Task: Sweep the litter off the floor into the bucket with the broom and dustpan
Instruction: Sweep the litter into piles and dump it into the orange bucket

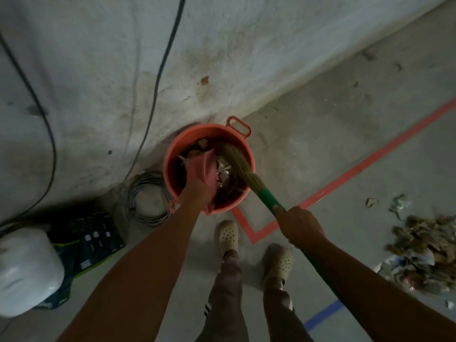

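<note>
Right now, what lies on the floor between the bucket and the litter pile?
Head view: red tape crosses the concrete between bucket and pile; stray scraps lie near the pile.

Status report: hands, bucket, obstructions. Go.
Left hand holds dustpan tipped into bucket. Right hand grips broom, bristles in bucket. Litter pile on floor to the right, not yet swept. Nothing blocking it.

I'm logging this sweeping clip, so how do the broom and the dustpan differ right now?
The dustpan is pink; the broom has straw-coloured bristles and a green handle. The left hand grips the dustpan, the right hand grips the broom. The dustpan is tipped down into the bucket, while the broom slants across its rim. Both have their working ends inside the bucket.
</note>
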